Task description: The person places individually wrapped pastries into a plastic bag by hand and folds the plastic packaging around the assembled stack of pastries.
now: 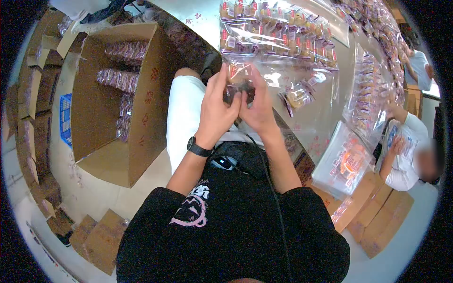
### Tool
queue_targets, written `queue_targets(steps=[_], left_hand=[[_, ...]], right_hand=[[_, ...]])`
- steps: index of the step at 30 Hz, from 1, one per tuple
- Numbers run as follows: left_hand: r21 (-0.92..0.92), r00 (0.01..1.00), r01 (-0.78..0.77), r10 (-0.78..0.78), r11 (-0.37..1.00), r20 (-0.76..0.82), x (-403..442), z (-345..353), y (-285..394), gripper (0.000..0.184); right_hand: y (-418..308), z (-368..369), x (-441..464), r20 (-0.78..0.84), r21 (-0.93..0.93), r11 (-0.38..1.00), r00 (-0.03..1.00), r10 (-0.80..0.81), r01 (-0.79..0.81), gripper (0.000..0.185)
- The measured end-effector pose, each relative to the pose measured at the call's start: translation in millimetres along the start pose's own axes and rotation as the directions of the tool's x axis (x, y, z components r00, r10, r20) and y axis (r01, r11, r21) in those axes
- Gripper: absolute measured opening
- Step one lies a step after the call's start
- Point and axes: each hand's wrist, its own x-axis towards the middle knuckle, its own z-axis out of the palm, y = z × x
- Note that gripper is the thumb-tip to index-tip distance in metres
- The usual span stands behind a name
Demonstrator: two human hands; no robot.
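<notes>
My left hand (218, 103), with a black watch on its wrist, and my right hand (258, 101) are closed together around a small wrapped snack packet (239, 74). Its clear wrapper shows between my fingertips, at the table's near edge. Just beyond my hands lies a large clear plastic bag (278, 60) with rows of wrapped snacks (283, 37) inside. To the right of my right hand, a single wrapped snack (300, 97) rests apart from those rows. The exact contents of the packet in my hands are partly hidden by my fingers.
A stack of clear printed bags (347, 160) lies on the table's right. An open cardboard box (137, 113) with snack packets (123, 78) stands at left, near a blue crate (66, 120). More snack rows (368, 89) and a co-worker in white (403, 155) are at right.
</notes>
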Motion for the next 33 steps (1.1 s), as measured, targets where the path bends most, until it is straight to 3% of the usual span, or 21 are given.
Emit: queue_targets(steps=[1, 3, 4, 6, 8, 10, 13, 16, 18, 19, 22, 25, 29, 32, 33], left_hand=[[-0.158, 0.971, 0.233, -0.221, 0.96, 0.094, 4.7, -8.3, 17.8, 0.08], [-0.085, 0.989, 0.146, -0.143, 0.986, 0.04, 7.7, -5.7, 14.5, 0.078], [-0.049, 0.995, 0.102, -0.101, 0.994, 0.013, 10.0, -3.1, 13.3, 0.077], [-0.127, 0.981, 0.194, -0.196, 0.973, -0.005, 10.8, 3.8, 14.3, 0.076], [-0.148, 0.97, 0.236, -0.243, 0.961, -0.03, 7.3, 12.5, 11.8, 0.076], [-0.113, 0.969, 0.221, -0.231, 0.969, -0.091, 6.3, 22.1, 1.9, 0.077], [-0.236, 0.939, 0.318, -0.339, 0.918, -0.053, 11.4, 16.4, 8.6, 0.077], [-0.282, 0.93, 0.345, -0.367, 0.895, -0.025, 13.7, 13.1, 11.6, 0.077], [-0.253, 0.934, 0.34, -0.357, 0.906, -0.025, 10.4, 12.4, 7.1, 0.078], [-0.261, 0.934, 0.34, -0.356, 0.904, -0.017, 9.8, 12.7, 5.3, 0.08], [-0.283, 0.923, 0.365, -0.385, 0.887, -0.016, 11.8, 11.9, 7.9, 0.08], [-0.302, 0.942, 0.319, -0.335, 0.898, -0.002, 10.3, 9.6, 6.9, 0.073], [-0.319, 0.927, 0.35, -0.375, 0.881, -0.017, 7.3, 5.0, 9.8, 0.059], [-0.329, 0.931, 0.323, -0.36, 0.887, -0.054, 10.2, 4.8, 10.4, 0.057], [-0.335, 0.893, 0.406, -0.447, 0.85, -0.053, 10.4, 5.5, 12.0, 0.049]], right_hand=[[2.1, 2.6, 0.6, -0.013, 0.108, 0.994, 1.0, 0.001, 0.0, 0.078], [4.0, 5.0, -2.6, -0.033, 0.396, 0.916, 0.996, 0.088, -0.068, 0.072], [3.6, 0.2, -2.9, -0.019, 0.352, 0.934, 0.998, 0.068, -0.057, 0.07], [4.1, -19.8, -5.6, 0.017, 0.258, 0.966, 0.999, 0.033, -0.036, 0.066], [-18.0, -51.6, -9.0, -0.012, -0.206, 0.977, 0.999, -0.047, 0.044, 0.058], [-25.3, -77.4, -17.3, -0.083, -0.575, 0.818, 0.993, -0.088, 0.025, 0.056], [-16.4, -105.1, -28.0, -0.168, -0.664, 0.715, 0.975, 0.143, -0.219, 0.057], [-7.1, -122.7, -31.0, -0.068, -0.611, 0.749, 0.96, 0.272, -0.256, 0.058], [-11.2, -115.8, -29.1, -0.041, -0.182, 0.92, 0.938, 0.346, -0.347, 0.06], [-14.5, -109.1, -25.3, -0.02, 0.052, 0.926, 0.927, 0.375, -0.373, 0.062], [4.2, -56.1, -18.8, -0.067, 0.322, 0.913, 0.956, 0.286, -0.251, 0.064], [12.5, -23.5, 7.2, -0.043, 0.164, 0.976, 0.987, 0.155, -0.146, 0.065], [6.0, -26.6, 21.2, -0.058, -0.293, 0.951, 0.991, -0.12, 0.098, 0.067], [7.1, -27.2, 13.1, -0.041, -0.263, 0.959, 0.995, 0.094, -0.102, 0.066], [9.1, -29.5, 11.5, -0.039, -0.241, 0.966, 0.995, 0.089, -0.096, 0.067]])
